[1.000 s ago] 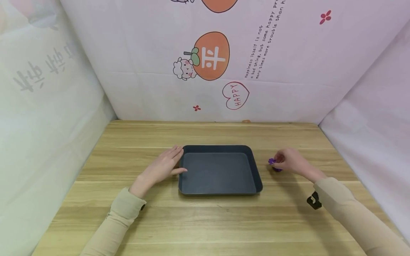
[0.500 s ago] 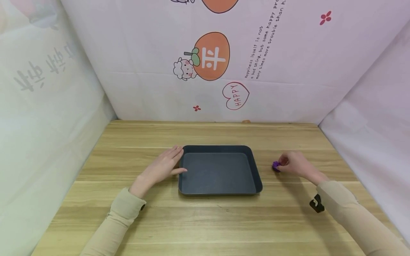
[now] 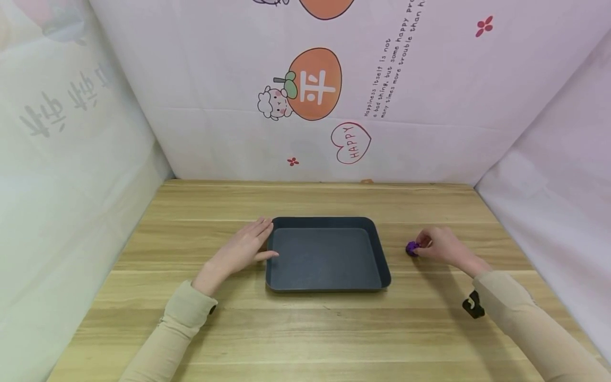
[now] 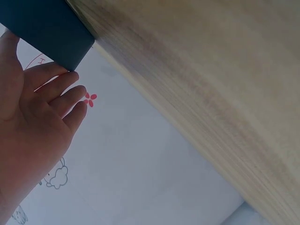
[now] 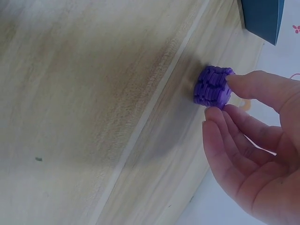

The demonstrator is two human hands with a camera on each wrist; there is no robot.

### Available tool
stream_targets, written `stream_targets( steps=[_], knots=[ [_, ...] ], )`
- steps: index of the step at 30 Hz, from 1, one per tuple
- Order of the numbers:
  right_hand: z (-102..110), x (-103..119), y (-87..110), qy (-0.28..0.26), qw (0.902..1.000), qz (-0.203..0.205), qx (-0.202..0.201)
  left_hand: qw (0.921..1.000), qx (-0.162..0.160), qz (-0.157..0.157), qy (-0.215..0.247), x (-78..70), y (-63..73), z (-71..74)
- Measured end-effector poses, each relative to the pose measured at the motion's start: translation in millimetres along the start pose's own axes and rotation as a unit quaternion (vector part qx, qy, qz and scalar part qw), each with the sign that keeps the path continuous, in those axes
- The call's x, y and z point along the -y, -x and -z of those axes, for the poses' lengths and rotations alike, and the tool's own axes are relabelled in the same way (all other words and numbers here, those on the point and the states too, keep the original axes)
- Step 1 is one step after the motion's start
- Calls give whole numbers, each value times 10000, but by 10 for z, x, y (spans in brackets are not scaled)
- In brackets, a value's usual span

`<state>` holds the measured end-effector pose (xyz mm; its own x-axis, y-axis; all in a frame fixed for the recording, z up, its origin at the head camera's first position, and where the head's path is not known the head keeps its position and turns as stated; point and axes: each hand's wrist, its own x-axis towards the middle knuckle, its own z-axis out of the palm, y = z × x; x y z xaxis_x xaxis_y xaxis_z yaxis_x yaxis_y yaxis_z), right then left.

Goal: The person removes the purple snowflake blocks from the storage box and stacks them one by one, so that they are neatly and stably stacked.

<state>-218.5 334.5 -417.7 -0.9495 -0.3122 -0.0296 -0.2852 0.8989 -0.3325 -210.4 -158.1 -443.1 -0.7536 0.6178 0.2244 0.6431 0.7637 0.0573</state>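
Note:
A dark grey rectangular tray [image 3: 326,260] lies on the wooden table. At its left side my left hand [image 3: 241,246] rests with fingers extended against the rim, thumb reaching over the edge; the left wrist view shows the fingertips touching the tray's outer wall [image 4: 51,33]. To the right of the tray, my right hand [image 3: 441,246] pinches a small stack of purple ridged discs [image 3: 412,248] between thumb and fingers. Seen from the right wrist, the purple stack [image 5: 213,86] has layers with notched edges and stands on the table; the fingers partly hide its far side.
The wooden tabletop [image 3: 305,334] extends around the tray. A printed white cloth [image 3: 215,132] hangs behind the table's back edge, with white cloths at both sides. A black strap piece [image 3: 473,305] hangs under the right sleeve.
My right hand has moved slightly right. A purple disc it held off to the left of another purple piece now sits together with it as one stack. My left hand and the tray have stayed put.

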Motion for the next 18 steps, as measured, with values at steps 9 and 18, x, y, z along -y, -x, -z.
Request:
stream_targets(
  steps=[9,18],
  knots=[
    [18,36,7,-10,10000,8,22,10000,-3,-6,-7,4,4,0],
    [49,30,12,-4,10000,55,-65,10000,-51,-36,9,33,8,-22]
  ],
)
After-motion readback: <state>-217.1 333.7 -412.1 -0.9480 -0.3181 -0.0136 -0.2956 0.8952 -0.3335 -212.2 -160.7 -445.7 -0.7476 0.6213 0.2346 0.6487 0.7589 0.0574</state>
